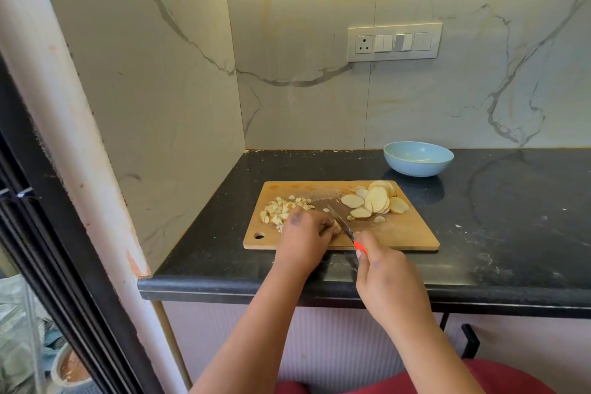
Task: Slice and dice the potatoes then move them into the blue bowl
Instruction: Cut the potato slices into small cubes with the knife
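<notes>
Dicing roughly half done, by my read. Diced potato pile [281, 209] sits at the left of your cutting board [399, 233]. Your left hand [303, 233], fingers curled, pins a small potato piece [335, 227] beside the blade. Your right hand [388, 281] has fingers wrapped round the red handle of the knife [343, 225], blade angled onto the board. Uncut potato slices [377, 201] are fanned at the board's right. Blue bowl [418, 158] stands behind on the dark surface [511, 217], apparently empty; the transfer remains.
</notes>
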Demonstrator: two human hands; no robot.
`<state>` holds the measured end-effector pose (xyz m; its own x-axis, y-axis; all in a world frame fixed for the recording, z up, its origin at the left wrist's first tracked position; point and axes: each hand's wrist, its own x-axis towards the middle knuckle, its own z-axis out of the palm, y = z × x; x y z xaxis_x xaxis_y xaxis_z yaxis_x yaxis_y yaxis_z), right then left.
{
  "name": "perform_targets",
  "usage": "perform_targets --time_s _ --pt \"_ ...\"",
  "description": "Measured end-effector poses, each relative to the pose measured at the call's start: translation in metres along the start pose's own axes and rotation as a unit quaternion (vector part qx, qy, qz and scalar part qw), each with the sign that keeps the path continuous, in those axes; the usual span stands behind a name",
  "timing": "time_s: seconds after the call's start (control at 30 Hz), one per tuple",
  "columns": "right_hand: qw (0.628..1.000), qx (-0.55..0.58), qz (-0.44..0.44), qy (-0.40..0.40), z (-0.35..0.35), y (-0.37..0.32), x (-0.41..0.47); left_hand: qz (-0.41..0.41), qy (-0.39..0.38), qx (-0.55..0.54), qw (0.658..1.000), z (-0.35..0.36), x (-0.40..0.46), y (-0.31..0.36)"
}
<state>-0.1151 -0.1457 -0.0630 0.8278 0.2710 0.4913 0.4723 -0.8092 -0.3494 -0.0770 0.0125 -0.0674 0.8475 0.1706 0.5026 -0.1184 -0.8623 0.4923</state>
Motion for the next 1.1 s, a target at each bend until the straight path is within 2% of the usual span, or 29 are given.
perform_targets --time_s 0.2,0.6,0.9,1.1 --pt "0.998 -0.034 0.028 -0.041 0.002 -0.007 0.007 -0.023 0.009 0.087 0.996 -0.004 -0.001 0.002" --pt "0.996 -0.047 0.057 -0.056 0.007 -0.017 0.021 -0.031 -0.011 0.108 0.994 -0.008 -0.003 0.003" --pt "1.000 0.026 0.002 0.012 0.005 0.001 0.003 -0.032 -0.014 0.086 0.996 -0.010 -0.005 0.003" --pt "1.000 0.002 -0.027 0.003 0.005 0.001 -0.002 -0.048 0.007 0.060 0.997 -0.009 -0.004 0.001"
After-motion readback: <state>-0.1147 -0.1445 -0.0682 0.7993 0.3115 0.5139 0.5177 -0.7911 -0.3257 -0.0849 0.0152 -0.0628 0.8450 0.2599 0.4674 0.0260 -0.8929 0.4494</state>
